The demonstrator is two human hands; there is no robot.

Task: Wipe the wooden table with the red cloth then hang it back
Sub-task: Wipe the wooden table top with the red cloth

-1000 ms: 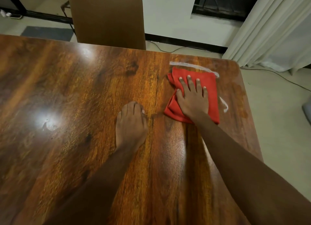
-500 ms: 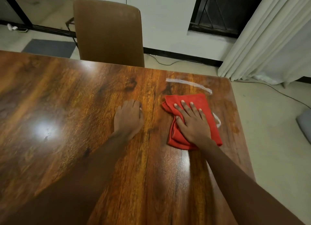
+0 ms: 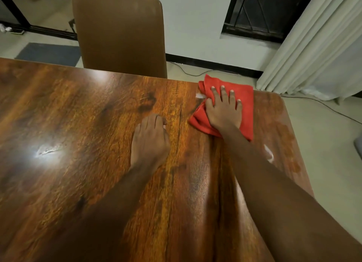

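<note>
Polished wood grain across the table, with a bright glare patch toward the left. Two bare forearms reaching up from the near edge. Left hand flat on the bare wood, palm down, fingers together and slightly curled, holding nothing. Just right of it and a little farther out, right hand spread palm down on the red cloth, fingers splayed, pressing it onto the wood rather than gripping it. Cloth folded and bunched, lying at the far edge near the right corner, its top fold poking slightly past the edge. Small white smear touching the cloth's left side; another white streak on the wood beside the right forearm. Dull blotchy marks on the right strip of the top. Beyond the far edge, brown chair back pushed up close. Farther off, pale floor, grey mat, white wall with dark skirting, cream curtain on the right.
</note>
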